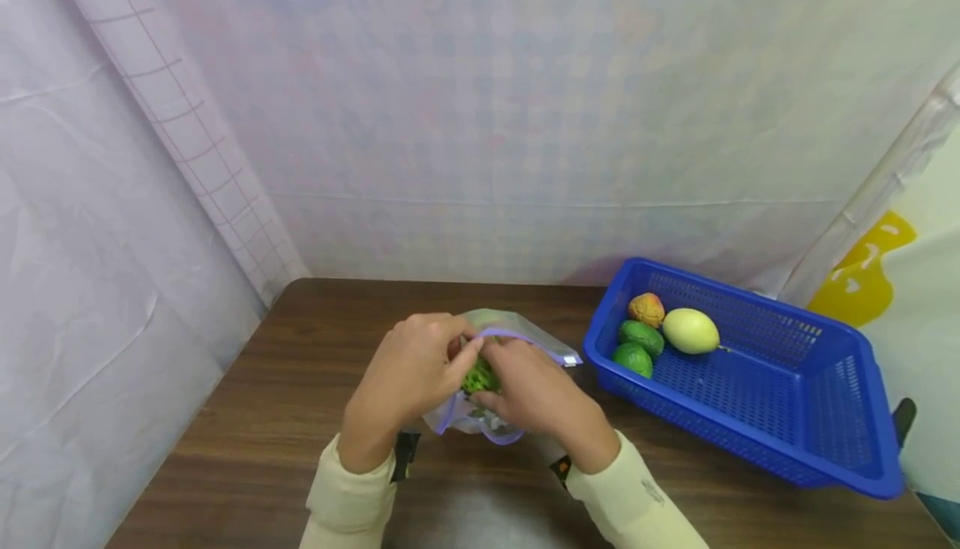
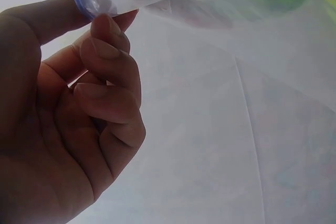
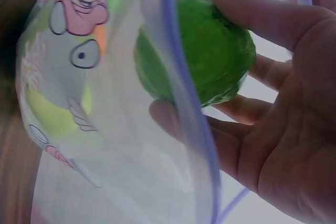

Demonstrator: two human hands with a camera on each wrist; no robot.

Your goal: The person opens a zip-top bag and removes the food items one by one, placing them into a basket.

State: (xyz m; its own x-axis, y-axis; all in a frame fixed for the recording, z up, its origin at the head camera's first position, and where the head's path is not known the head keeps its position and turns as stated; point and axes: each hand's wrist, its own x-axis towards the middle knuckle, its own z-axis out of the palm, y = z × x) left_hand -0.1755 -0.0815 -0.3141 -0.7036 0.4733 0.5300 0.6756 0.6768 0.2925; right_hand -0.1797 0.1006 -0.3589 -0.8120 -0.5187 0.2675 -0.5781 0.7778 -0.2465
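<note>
A clear zip bag (image 1: 517, 326) with a purple-blue zip edge is held above the table in the head view. My left hand (image 1: 416, 370) pinches its edge between thumb and fingers; the left wrist view shows the other fingers curled. A round, bumpy green fruit (image 3: 215, 51) is in the grip of my right hand (image 1: 536, 386), thumb on one side and fingers on the other. In the right wrist view the fruit lies at the bag's mouth, partly behind the plastic. Cartoon prints (image 3: 84, 14) mark the bag's wall. The hands cover part of the fruit in the head view.
To the right, a blue plastic basket (image 1: 731, 435) stands on the brown wooden table (image 1: 247, 399). It holds a wrinkled orange fruit (image 1: 647, 309), a yellow fruit (image 1: 691, 331) and two green fruits (image 1: 641, 338). Pale curtains (image 1: 487, 116) hang behind and at the left.
</note>
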